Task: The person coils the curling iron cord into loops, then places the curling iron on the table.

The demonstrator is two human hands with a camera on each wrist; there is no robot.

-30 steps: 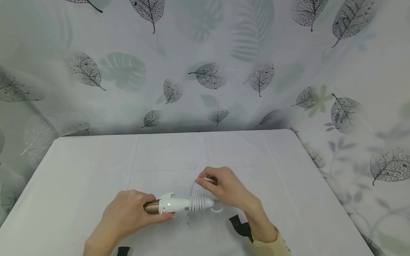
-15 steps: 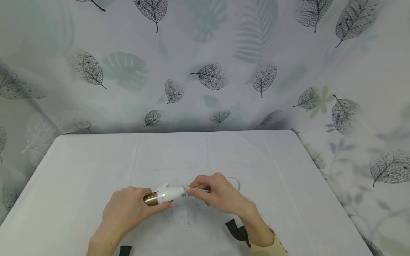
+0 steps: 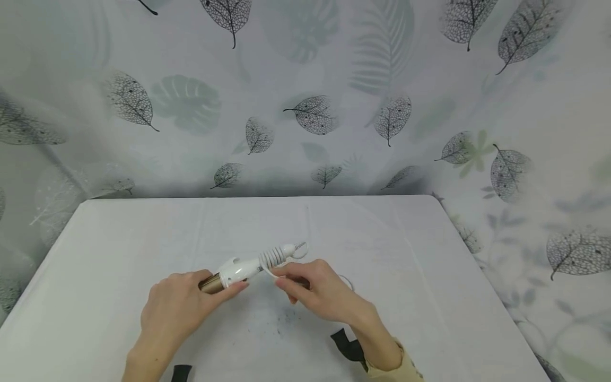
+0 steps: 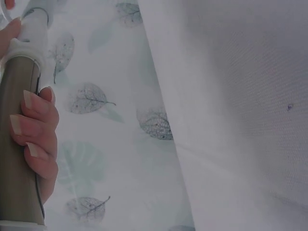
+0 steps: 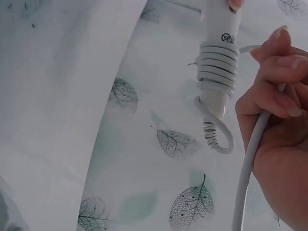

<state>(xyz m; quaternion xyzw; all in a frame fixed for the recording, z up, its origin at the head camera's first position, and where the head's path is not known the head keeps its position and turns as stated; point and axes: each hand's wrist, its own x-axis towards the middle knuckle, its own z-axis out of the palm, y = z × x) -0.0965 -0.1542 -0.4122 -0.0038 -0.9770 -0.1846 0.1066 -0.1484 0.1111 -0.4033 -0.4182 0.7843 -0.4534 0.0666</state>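
In the head view my left hand (image 3: pixel 172 305) grips a curling iron (image 3: pixel 237 270) by its gold-brown barrel (image 4: pixel 18 139). The fingers curl round that barrel in the left wrist view. The iron's white handle slants up and away to the right, its tip pointing to the far side. Several tight turns of white cord (image 5: pixel 217 67) are wound round the handle near its ribbed end (image 5: pixel 210 134). My right hand (image 3: pixel 326 292), on the near side of the handle, pinches the cord where it leaves the coil. Loose cord passes through its fingers and hangs below them in the right wrist view.
A white-covered table (image 3: pixel 143 233) lies under both hands, with dark specks on its near middle. Behind and beside it hangs a leaf-patterned cloth (image 3: pixel 277 79). Black straps (image 3: pixel 347 345) show near both wrists.
The curling iron's handle end has swung up and away from me. My right hand has passed from the handle's far side to its near side with the cord. The left hand keeps its hold.
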